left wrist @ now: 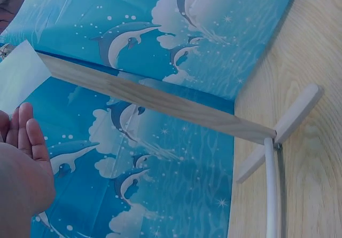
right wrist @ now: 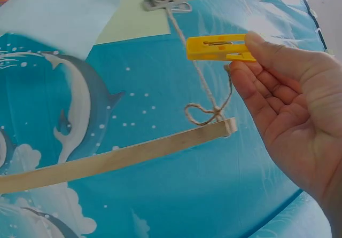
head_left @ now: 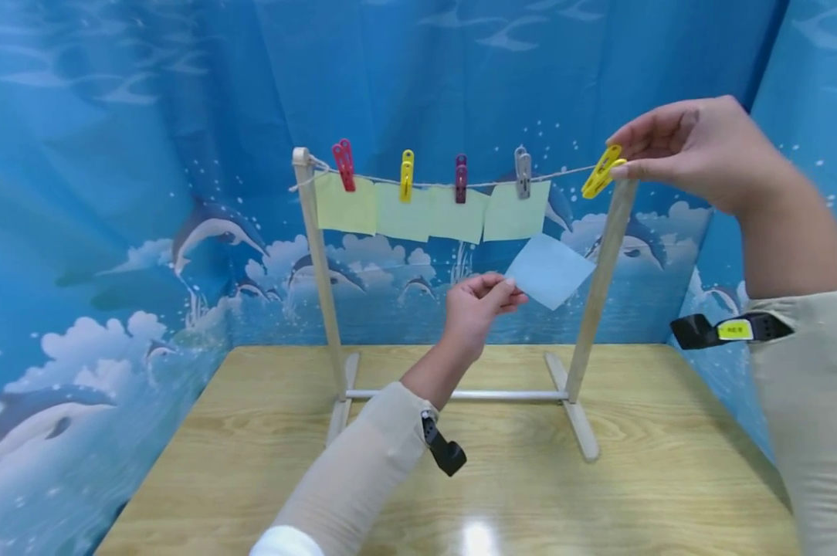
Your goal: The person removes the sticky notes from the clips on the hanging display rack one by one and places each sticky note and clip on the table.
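Note:
My left hand [head_left: 481, 309] pinches a light blue paper square [head_left: 549, 270] by its left corner, below the string and turned like a diamond. Between thumb and fingertips, my right hand [head_left: 696, 150] holds a yellow clothespin [head_left: 602, 171] by its handle end, near the top of the right post. In the right wrist view that clothespin [right wrist: 216, 47] overlaps the string [right wrist: 200, 80]. Pale yellow-green paper squares [head_left: 347, 205] hang along the string, with a red clothespin [head_left: 344, 165], another yellow one [head_left: 407, 176], a dark maroon one [head_left: 461, 179] and a grey one [head_left: 523, 173] on them.
The string runs between a left wooden post [head_left: 324, 278] and a right wooden post [head_left: 602, 286], joined low by a white rod [head_left: 509, 395]. The stand's feet rest on a wood-grain table [head_left: 252, 463]. A blue dolphin-print curtain [head_left: 113, 232] hangs behind.

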